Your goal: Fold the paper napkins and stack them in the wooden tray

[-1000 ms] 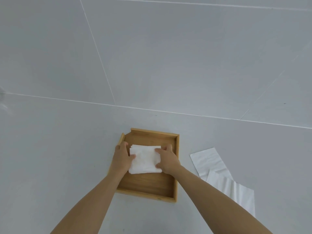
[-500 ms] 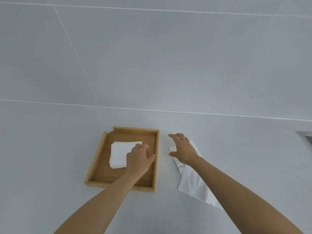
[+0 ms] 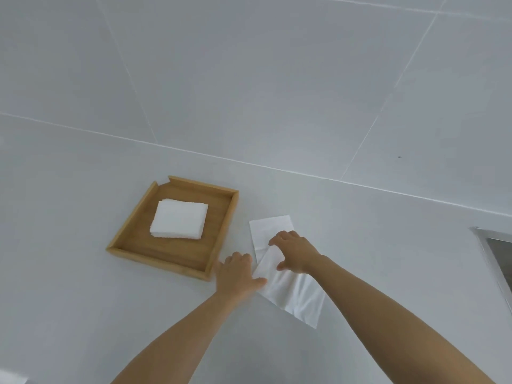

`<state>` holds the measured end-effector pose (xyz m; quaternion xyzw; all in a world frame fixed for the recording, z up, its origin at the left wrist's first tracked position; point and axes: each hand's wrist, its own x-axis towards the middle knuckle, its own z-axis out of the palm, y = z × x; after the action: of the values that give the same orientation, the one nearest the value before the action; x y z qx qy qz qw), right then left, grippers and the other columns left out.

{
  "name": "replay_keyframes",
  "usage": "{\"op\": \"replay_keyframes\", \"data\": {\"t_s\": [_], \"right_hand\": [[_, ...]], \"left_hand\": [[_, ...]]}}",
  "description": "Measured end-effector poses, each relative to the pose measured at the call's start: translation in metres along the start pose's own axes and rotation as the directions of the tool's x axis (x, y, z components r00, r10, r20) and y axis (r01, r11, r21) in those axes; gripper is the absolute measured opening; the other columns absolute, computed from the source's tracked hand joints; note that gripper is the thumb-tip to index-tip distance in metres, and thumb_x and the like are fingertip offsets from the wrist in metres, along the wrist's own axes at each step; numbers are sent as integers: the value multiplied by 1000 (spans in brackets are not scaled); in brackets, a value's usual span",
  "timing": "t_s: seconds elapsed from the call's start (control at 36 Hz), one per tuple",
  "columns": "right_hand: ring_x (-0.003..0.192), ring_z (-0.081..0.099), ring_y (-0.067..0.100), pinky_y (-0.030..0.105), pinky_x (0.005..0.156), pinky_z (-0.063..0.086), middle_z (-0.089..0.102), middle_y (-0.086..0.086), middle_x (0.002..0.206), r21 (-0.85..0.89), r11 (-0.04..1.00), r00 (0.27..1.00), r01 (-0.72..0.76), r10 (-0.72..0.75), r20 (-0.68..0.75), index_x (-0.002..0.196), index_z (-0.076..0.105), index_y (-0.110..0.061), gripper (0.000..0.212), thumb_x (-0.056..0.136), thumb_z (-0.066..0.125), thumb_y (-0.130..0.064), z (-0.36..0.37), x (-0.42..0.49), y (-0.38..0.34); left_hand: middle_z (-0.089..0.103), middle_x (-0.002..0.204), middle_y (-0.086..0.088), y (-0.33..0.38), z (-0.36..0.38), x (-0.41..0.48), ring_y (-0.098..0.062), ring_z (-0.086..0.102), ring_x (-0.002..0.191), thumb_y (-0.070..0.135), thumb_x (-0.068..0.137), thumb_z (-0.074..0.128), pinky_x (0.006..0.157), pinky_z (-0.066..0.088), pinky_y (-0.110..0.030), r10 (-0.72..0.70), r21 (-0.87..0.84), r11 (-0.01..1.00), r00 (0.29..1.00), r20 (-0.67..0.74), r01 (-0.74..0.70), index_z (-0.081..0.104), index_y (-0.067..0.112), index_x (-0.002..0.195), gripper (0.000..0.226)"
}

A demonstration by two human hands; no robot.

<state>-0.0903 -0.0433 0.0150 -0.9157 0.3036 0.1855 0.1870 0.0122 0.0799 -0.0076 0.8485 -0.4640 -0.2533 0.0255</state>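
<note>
A wooden tray (image 3: 221,231) lies on the white surface, left of centre, with a stack of folded white napkins (image 3: 179,222) in its far half. To the right of the tray lie two unfolded white napkins, one (image 3: 270,228) farther away and one (image 3: 291,295) nearer, overlapping it. My right hand (image 3: 295,252) rests on top of both, fingers spread and curled over the nearer napkin's top edge. My left hand (image 3: 238,274) lies flat beside the tray's near right corner, its thumb touching the left edge of the nearer napkin.
The surface is white with thin seams, and a tiled white wall rises behind it. A metal-framed opening (image 3: 496,261) shows at the right edge.
Both hands left the stack in the tray and moved right. The right hand came down on the loose napkins; the left hand moved out of the tray to the nearer napkin's edge.
</note>
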Motion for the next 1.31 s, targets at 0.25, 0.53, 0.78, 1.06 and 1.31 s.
{"op": "replay_keyframes", "data": {"t_s": [0.25,0.53,0.78,1.06,1.31], "right_hand": [[131,33,25,35,103,35,36,4,144,-118,986,991,115,-106,80,137,34,-20,71,76,71,-19,2,14,5],[122,36,26,31,94,37,40,10,130,-183,969,981,166,-142,135,129,42,-15,69,69,76,-20,1,25,7],[101,56,30,31,71,37,62,13,109,-47,980,981,193,-193,5,108,56,-8,22,90,44,-8,-9,22,12],[94,60,30,31,68,38,68,12,101,-14,980,970,199,-199,-136,99,63,-7,22,90,42,-10,-19,4,23],[96,59,22,26,72,39,67,5,103,1,969,968,247,-246,-49,95,62,-9,16,89,48,-13,-15,-35,34]], "left_hand": [[50,116,-3,19,17,-2,-21,48,110,42,75,64,92,34,-35,-157,-49,987,988,-16,156,49,16,110,46],[53,105,-3,24,20,2,-21,49,107,33,78,61,90,32,-35,-184,-78,980,983,20,185,58,15,101,30],[36,56,8,15,8,2,-17,42,62,13,81,51,49,24,-21,-133,-355,931,985,-114,85,31,23,58,33],[44,62,5,15,-14,2,-15,43,66,15,85,52,51,25,-18,22,-273,957,963,-269,-98,49,13,73,12],[54,77,-1,16,-2,-25,-14,48,72,19,86,55,59,30,-17,283,-207,929,949,-139,-307,61,5,88,16]]}}
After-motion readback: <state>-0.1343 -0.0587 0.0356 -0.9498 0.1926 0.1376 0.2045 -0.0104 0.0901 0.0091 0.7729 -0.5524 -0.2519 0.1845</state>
